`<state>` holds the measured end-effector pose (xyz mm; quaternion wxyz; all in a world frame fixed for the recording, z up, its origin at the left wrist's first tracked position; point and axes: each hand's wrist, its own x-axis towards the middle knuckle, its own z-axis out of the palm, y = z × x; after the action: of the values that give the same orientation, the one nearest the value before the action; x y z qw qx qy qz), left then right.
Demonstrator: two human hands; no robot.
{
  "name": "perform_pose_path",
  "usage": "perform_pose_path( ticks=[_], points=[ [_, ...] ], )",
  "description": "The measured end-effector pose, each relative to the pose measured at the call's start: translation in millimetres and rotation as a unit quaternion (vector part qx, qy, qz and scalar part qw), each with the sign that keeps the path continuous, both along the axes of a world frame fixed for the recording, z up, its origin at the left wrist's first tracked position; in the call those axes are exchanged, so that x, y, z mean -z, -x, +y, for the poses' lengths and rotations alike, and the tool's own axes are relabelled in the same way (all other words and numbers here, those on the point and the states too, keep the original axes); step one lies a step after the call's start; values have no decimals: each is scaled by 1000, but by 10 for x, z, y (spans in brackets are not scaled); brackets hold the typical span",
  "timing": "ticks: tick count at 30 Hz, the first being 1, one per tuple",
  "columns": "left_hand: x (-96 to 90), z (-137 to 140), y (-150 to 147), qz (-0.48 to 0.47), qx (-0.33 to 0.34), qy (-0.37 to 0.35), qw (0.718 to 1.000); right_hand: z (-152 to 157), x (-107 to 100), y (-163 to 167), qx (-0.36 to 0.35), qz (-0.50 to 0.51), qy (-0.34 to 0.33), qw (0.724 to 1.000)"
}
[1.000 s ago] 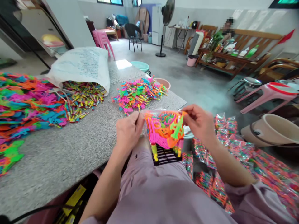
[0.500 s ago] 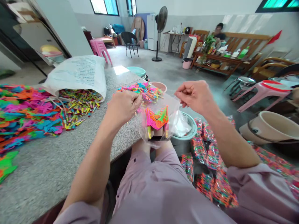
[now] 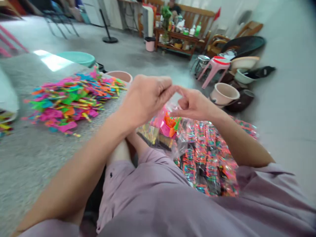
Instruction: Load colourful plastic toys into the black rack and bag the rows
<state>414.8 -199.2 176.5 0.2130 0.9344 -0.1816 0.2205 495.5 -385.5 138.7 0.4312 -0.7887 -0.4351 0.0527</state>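
My left hand (image 3: 145, 98) is closed at the top of a clear plastic bag (image 3: 181, 143), which hangs below it. Inside the bag are pink, orange and green plastic pieces (image 3: 170, 125) and yellow bits lower down. My right hand (image 3: 194, 103) is beside it, its index fingertip meeting my left fingers. The right thumb is stretched out apart from the index finger, in front of the bag, and the other fingers are curled. The bag's top edge is hidden behind my hands, and the picture is somewhat blurred.
A pile of colourful plastic pieces (image 3: 69, 100) lies on the stone tabletop (image 3: 34, 184) at left. Several filled clear packs (image 3: 199, 141) cover the floor at right. Beyond are a beige bucket (image 3: 224, 93), a pink stool (image 3: 216, 67) and a person (image 3: 174, 7) by a wooden bench.
My view has swung to the right. My hands, apart at the bag's two upper corners before, are now together, and the bag hangs over the packs on the floor.
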Motion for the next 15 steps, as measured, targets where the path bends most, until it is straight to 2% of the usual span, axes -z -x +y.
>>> perform_pose_path(
  ticks=[3,5,8,11,13,15],
  points=[
    [225,-307,-168,72,142,14,987,-565,201,30,37,8,62,997],
    [470,-269,-258,136,185,12,973,-1094,403,33,80,41,110,990],
    [989,184,-361,175,141,14,974,-2061,745,66,210,92,171,958],
    [1545,859,-360,206,69,3,976,-2965,1032,117,399,88,174,896],
    [1830,1240,-300,239,61,-8,969,-3384,1159,166,513,36,182,838],
    [2022,1488,-218,245,62,9,968,-3600,1233,235,572,-28,207,793]
  ],
)
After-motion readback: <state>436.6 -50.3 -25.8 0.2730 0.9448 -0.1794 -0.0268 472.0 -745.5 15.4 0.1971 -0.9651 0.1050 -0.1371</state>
